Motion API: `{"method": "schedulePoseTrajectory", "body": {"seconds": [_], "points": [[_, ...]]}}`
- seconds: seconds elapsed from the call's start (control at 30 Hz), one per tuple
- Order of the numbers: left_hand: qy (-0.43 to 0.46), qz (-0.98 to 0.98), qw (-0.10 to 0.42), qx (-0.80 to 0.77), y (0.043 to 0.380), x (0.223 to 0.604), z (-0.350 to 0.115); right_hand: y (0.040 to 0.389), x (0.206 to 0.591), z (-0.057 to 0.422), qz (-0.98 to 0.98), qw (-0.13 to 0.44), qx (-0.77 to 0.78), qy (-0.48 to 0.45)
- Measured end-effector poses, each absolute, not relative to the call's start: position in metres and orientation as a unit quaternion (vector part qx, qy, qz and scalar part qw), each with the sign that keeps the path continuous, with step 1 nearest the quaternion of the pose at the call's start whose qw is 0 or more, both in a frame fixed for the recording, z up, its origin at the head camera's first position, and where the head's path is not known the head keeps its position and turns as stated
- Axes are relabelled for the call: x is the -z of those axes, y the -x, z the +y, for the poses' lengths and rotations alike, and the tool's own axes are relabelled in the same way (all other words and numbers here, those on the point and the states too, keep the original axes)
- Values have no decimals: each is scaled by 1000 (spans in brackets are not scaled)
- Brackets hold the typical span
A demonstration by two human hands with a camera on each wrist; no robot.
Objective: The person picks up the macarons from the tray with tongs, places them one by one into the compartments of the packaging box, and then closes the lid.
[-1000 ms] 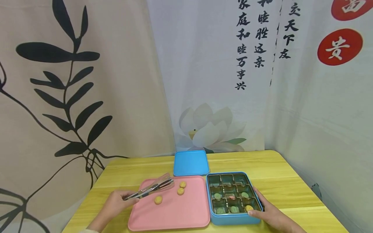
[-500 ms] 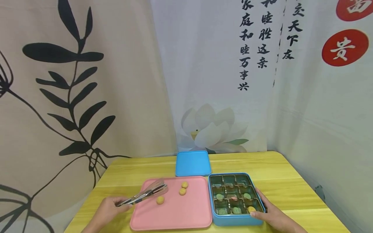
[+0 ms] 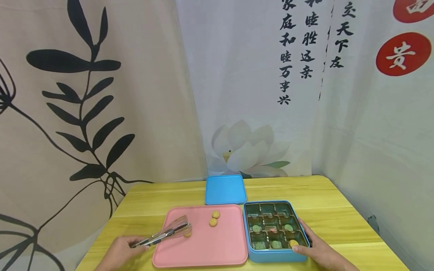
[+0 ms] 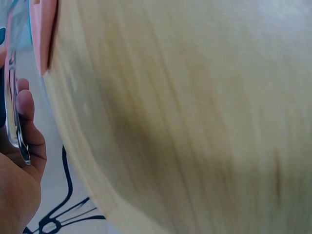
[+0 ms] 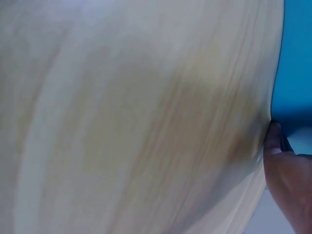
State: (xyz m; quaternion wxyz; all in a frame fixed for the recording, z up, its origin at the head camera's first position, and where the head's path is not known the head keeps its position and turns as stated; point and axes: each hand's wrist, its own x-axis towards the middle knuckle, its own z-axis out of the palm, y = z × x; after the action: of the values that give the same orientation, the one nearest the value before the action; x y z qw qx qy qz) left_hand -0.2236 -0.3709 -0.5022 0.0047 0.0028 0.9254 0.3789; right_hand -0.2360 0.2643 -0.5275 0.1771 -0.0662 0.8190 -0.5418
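Observation:
In the head view my left hand (image 3: 119, 251) holds metal tongs (image 3: 162, 236) with clear, broad tips. The tips reach over the left side of the pink tray (image 3: 210, 253) and overlap a small round yellow cookie (image 3: 187, 235), partly hiding it. Two more cookies (image 3: 213, 222) lie further back on the tray. On the right, my right hand (image 3: 320, 250) grips the right side of a blue box (image 3: 276, 257), thumb at its front corner. Its divided insert holds green pieces (image 3: 276, 244), a pinkish piece (image 3: 271, 228) and a yellow cookie (image 3: 293, 243); the back row shows no pieces.
A blue lid (image 3: 225, 190) lies flat behind the tray. The tray and box stand side by side on a yellow wood-grain table (image 3: 342, 222). A printed cloth (image 3: 244, 94) hangs behind the table.
The left hand and tongs have moved back toward the left and down, so the tips now cover the nearest cookie. The right hand still holds the box. The view has shifted slightly.

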Motion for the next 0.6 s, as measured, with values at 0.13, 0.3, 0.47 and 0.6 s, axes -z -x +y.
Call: {"method": "schedulePoseTrajectory", "body": {"seconds": [0.13, 0.3, 0.47, 0.6], "points": [[-8, 923, 15, -383, 222, 505, -373, 236, 528, 264, 819, 177, 542, 65], [34, 923, 11, -384, 222, 509, -372, 234, 525, 263, 819, 178, 542, 64], [59, 922, 9, -383, 225, 513, -371, 232, 523, 263, 813, 183, 550, 64], [50, 921, 12, -387, 225, 514, -374, 232, 523, 262, 807, 185, 556, 73]]}}
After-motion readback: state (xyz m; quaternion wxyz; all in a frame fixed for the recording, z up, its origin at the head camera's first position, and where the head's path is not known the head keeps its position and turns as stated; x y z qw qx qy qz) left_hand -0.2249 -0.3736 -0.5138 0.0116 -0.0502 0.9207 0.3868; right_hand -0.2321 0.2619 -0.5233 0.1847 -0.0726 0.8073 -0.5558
